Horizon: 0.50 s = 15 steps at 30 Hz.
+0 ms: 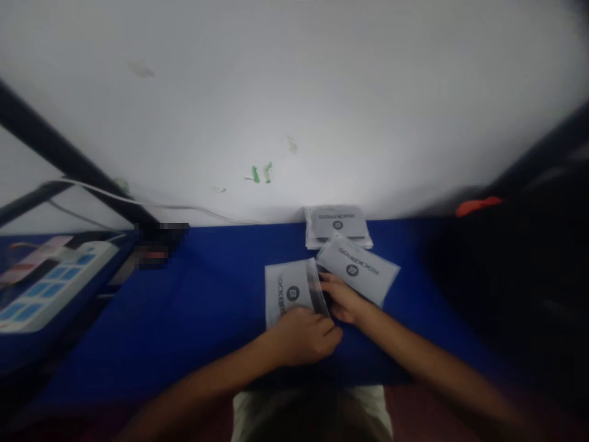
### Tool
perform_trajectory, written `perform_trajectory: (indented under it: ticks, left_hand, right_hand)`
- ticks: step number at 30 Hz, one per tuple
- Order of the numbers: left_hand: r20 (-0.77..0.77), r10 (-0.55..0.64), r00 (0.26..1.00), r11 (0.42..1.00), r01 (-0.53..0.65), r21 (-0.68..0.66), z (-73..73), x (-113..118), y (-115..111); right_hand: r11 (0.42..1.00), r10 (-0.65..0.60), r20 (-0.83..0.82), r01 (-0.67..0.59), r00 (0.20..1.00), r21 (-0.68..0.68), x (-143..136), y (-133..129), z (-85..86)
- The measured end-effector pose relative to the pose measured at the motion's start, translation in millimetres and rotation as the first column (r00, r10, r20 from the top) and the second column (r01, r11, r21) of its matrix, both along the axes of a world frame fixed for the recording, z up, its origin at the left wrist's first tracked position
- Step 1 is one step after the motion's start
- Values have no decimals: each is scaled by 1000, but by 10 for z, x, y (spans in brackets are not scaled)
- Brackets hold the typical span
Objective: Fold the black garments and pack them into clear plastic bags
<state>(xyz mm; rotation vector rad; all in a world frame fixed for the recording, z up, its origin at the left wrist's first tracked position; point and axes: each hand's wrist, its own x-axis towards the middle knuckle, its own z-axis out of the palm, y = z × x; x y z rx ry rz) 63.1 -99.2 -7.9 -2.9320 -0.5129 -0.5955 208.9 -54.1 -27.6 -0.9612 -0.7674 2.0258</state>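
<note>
A grey-white plastic packet (pixel 293 288) with a dark logo lies turned sideways at the middle of the blue table. My left hand (pixel 306 336) has its fingers curled on the packet's lower right edge. At that packet's right edge, my right hand (pixel 341 297) has its fingers around a dark strip, partly inside or behind the packet; which one is unclear. A second packet (pixel 368 273) lies tilted beyond my right hand, just above the wrist. Behind it, a stack of similar packets (pixel 337 226) sits against the wall.
A power strip (pixel 59 285) with blue sockets is at the far left of the blue table (pixel 193 319). A white cable (pixel 175 205) runs along the wall (pixel 294 92). An orange item (pixel 478 206) rests on a dark mass at the right.
</note>
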Motion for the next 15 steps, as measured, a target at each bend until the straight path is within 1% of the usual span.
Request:
perform_trajectory:
  ticks: [1, 2, 3, 4, 5, 6, 7, 8, 9, 10, 11, 12, 13, 14, 15]
  left_hand:
    - [56, 9, 998, 1000, -9, -7, 41, -47, 23]
    - [142, 46, 989, 999, -45, -6, 85, -115, 62]
    - [252, 116, 961, 993, -118, -7, 127, -200, 117]
    - [382, 215, 899, 974, -227, -15, 163, -297, 188]
    - [503, 315, 805, 938, -343, -39, 189, -399, 269]
    - [606, 423, 674, 881, -461, -102, 201, -495, 356]
    - [676, 516, 526, 816, -542, -202, 201, -576, 442]
    - [704, 592, 392, 758, -569, -320, 188, -635, 519]
    - [694, 660, 288, 710, -541, -451, 165, -666, 581]
    - [651, 724, 227, 669, -460, -584, 136, -668, 623]
    - [578, 785, 221, 618, -334, -712, 104, -643, 642]
    - [490, 832, 262, 541, -184, -820, 73, -597, 640]
    - [403, 855, 327, 439, -39, -898, 45, -537, 620]
    - [337, 856, 393, 333, 79, -940, 21, -472, 589]
    - [295, 845, 445, 247, 163, -955, 3, -411, 552]
  right_hand:
    - [1000, -1, -5, 1, 1000, 24, 4, 0, 2]
    - [999, -1, -11, 1, 1000, 49, 12, 2, 10]
    - [997, -1, -18, 2, 1000, 72, 24, 3, 23]
    - [996, 5, -26, -3, 1000, 88, 36, 3, 41]
    - [995, 15, -30, -12, 999, 98, 49, 2, 61]
    - [994, 22, -29, -19, 999, 106, 62, 0, 83]
    - [993, 21, -24, -18, 1000, 116, 74, -2, 105]
    - [992, 8, -15, -6, 1000, 128, 84, -2, 126]
    - [990, -17, -8, 18, 1000, 142, 95, 0, 144]
    - [987, -49, -6, 49, 999, 155, 105, 5, 158]
    - [982, -88, -11, 89, 996, 165, 116, 12, 168]
    - [977, -125, -22, 127, 992, 169, 129, 23, 173]
    - [973, -155, -34, 159, 987, 166, 144, 36, 172]
    - [971, -175, -43, 179, 984, 157, 160, 50, 166]
    - [972, -181, -50, 186, 982, 140, 179, 65, 154]
